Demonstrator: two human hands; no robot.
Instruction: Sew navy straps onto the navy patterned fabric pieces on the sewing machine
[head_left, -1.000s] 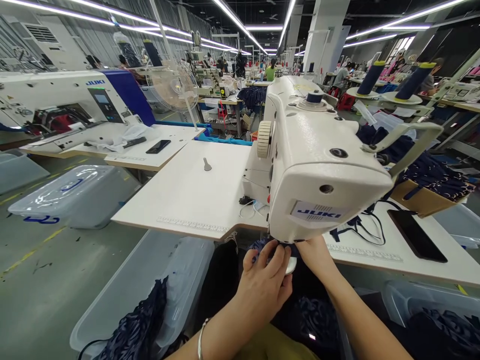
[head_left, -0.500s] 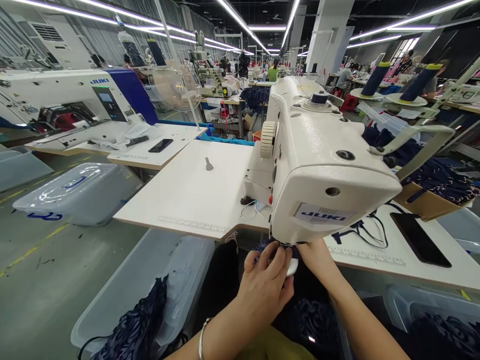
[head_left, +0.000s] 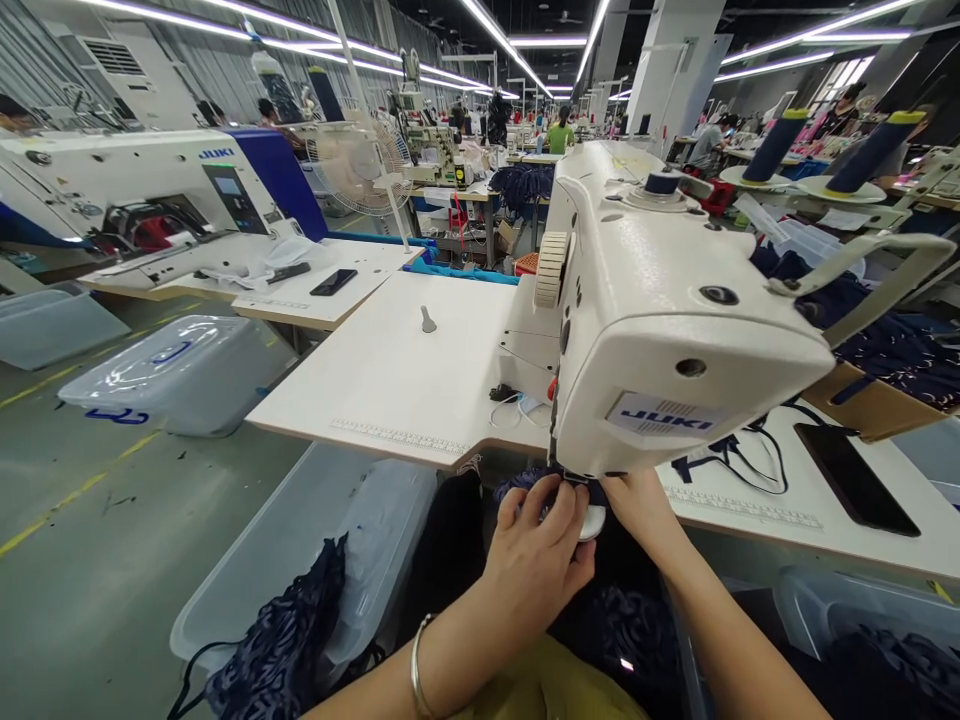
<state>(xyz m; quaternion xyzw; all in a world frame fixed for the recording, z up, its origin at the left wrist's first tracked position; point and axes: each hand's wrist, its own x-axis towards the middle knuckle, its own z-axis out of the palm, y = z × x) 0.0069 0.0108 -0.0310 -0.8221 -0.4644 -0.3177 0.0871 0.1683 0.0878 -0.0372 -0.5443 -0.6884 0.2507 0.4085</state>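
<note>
Blue JUKI lettering stands on the pale striped nameplate [head_left: 664,414] of the white industrial sewing machine [head_left: 697,270], right of centre. JUKI also marks the white-and-blue machine [head_left: 172,172] at upper left. Ruler scales are printed along the front edges of the white worktable [head_left: 382,370], their numerals too small to read.

Under the machine's head, at lower centre, lies navy fabric [head_left: 517,484], gathered and wrinkled. The left hand [head_left: 536,545] has its fingers bent close together and clamped on this cloth, beside a smooth, white, rounded machine end [head_left: 592,524]. A silvery, smooth bracelet [head_left: 418,665] circles that wrist. The right hand [head_left: 637,505] reaches in beneath the head from the right; its fingertips are hidden, so I cannot tell whether they are together or apart.

The machine's handwheel [head_left: 550,270] is cream and ridged. A small grey piece [head_left: 428,320], narrow at one end and rounded at the other, lies on the table's left part. At right, a glossy black smartphone [head_left: 855,478] lies near thin navy straps [head_left: 750,460] and a brown cardboard box [head_left: 866,405] of navy garments. At lower left, a translucent plastic bin [head_left: 274,535] contains a crumpled, swirl-textured navy bundle [head_left: 277,640]. Tapered navy thread cones [head_left: 776,147] with yellow tops stand at upper right.
</note>
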